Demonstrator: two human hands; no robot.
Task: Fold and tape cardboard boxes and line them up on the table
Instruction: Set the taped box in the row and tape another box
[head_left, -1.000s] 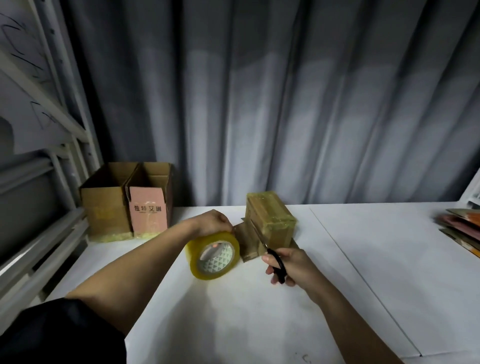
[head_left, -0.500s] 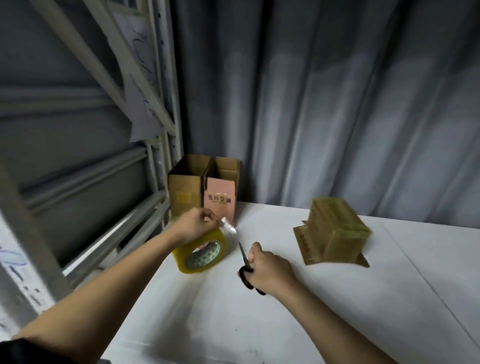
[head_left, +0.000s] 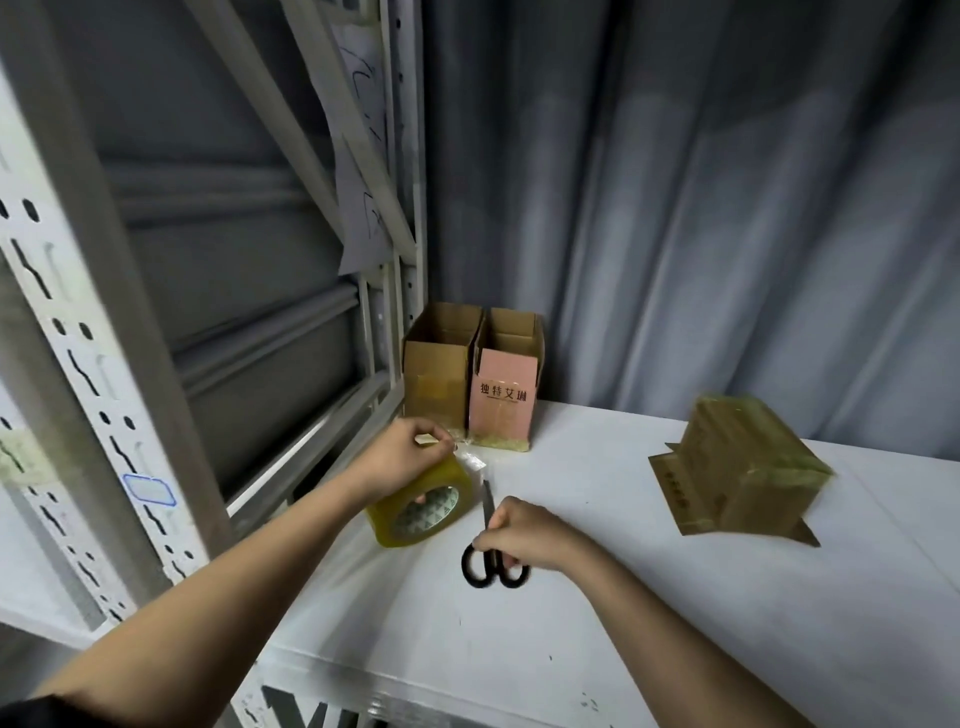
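A yellowish tape roll (head_left: 422, 506) stands on the white table (head_left: 623, 597) near its left edge. My left hand (head_left: 402, 452) grips the roll from above, with the loose clear tape end by its fingertips. My right hand (head_left: 524, 530) holds black scissors (head_left: 491, 558), blades pointing up toward the tape end. A taped cardboard box (head_left: 748, 467) lies on its side at the right, flaps spread on the table, apart from both hands. Two open boxes, one brown (head_left: 439, 374) and one with a pink front (head_left: 504, 400), stand side by side in the back left corner.
A grey metal rack (head_left: 130, 364) with slotted uprights rises along the table's left side, close to the tape roll. A grey curtain (head_left: 701, 208) hangs behind the table. The table's front edge (head_left: 441, 670) runs just below my forearms.
My view has swung left. Both hands left the taped box and moved left; the tape roll now rests near the two open boxes, and the scissors came away from the box.
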